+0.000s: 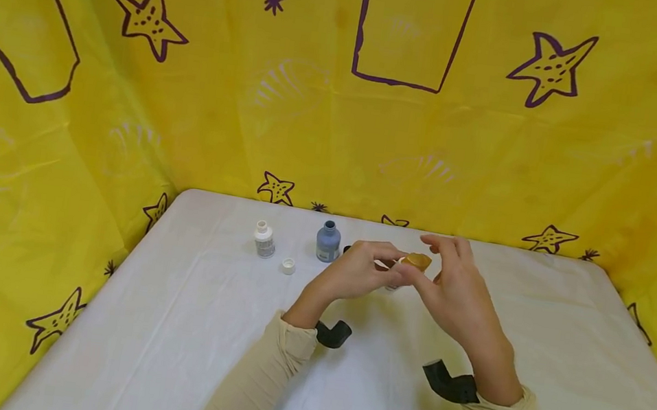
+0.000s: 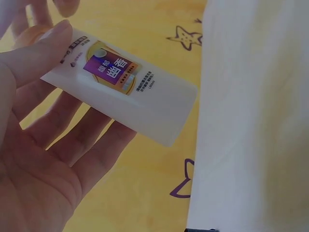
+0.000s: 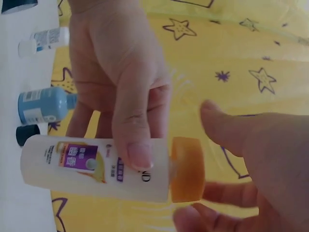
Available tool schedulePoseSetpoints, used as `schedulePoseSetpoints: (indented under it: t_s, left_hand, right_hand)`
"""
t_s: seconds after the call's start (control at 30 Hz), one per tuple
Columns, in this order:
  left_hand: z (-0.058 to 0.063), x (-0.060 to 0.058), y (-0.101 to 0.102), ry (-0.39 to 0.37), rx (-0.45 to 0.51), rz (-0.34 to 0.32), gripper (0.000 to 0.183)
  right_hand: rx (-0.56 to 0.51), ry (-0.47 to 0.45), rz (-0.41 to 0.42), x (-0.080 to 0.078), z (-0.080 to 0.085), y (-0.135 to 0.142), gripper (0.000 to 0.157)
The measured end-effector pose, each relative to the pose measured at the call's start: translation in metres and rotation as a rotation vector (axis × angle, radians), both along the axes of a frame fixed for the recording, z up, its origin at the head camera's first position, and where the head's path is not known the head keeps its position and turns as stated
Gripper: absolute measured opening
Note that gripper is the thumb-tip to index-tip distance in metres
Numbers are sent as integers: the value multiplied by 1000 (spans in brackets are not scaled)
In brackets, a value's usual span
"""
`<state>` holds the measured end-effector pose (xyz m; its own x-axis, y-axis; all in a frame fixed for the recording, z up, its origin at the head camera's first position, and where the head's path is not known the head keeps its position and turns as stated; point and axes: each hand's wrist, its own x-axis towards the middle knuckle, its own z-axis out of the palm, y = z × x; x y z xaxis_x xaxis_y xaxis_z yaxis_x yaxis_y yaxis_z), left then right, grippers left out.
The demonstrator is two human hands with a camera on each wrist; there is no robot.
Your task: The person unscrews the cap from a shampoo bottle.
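Observation:
My left hand (image 1: 360, 268) grips a small white squeeze bottle (image 3: 96, 166) with a purple and gold label, its thumb pressed across the front near the shoulder. The bottle lies tilted in the hand, lifted above the table, its base showing in the left wrist view. An orange cap (image 3: 187, 169) sits at its neck, with a narrow gap below the cap in the right wrist view. Around that cap hovers my right hand (image 1: 459, 298), fingers spread, thumb (image 3: 212, 113) standing off to one side and fingertips close by the cap's edge.
On the white table (image 1: 190, 353) stand a small uncapped white bottle (image 1: 264, 241) and an uncapped blue bottle (image 1: 328, 243). A white cap (image 1: 288, 266) lies between them, nearer me. Beside the blue bottle is a black cap (image 3: 27, 135). Yellow patterned cloth (image 1: 314, 127) surrounds the table.

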<state>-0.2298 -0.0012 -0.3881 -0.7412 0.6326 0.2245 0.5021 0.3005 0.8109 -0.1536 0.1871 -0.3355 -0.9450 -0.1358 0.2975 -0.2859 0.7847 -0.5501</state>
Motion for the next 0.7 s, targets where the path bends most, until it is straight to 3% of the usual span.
schedulePoseSetpoints:
  t_s: [0.1,0.2,0.47,0.7]
  left_hand:
    - [0,0,1,-2,15,-5,31]
    - [-1,1,2,-17,21,-7,28]
    - [-1,1,2,-29,-13,8,28]
    - [0,2,3,-26,-29,-8,30]
  right_hand:
    - [29,-30,-81,-1,0,-1,60]
    - [48,-47,-109,-2,-1,-1,56]
    - [54,48,-55,-4,-4,0,37]
    - [44,63,-37,-5,-5,3,33]
